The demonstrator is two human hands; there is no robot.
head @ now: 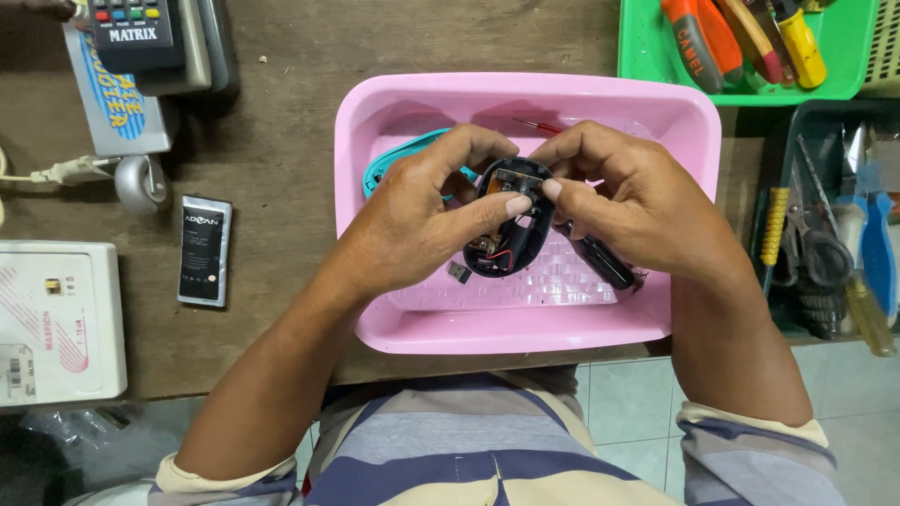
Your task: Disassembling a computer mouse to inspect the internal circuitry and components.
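You hold the opened computer mouse base (506,225) between both hands, just above the middle of the pink plastic tub (394,328). Its long axis runs roughly from twelve to six o'clock, tilted a little toward seven at the near end, with the open inside facing up at you: a small circuit board at the twelve o'clock end, red and black wires near the six o'clock end.

Your left hand (422,220) comes in from eight o'clock; its grip is closed around the left wall of the shell, thumb laid across the top of the board. Your right hand (623,201) comes in from four o'clock; its grip is pinched at the shell's twelve o'clock end, thumb tip meeting your left thumb there. Both hands are in contact, so neither is nearer; the work point lies exactly where the thumbs touch.

In the tub, a teal mouse cover (394,159) lies at ten o'clock behind your left hand, a black part (600,262) sits under your right hand at four o'clock, and a small USB receiver (459,273) rests at seven o'clock. The tub stands on the wooden bench (272,141).
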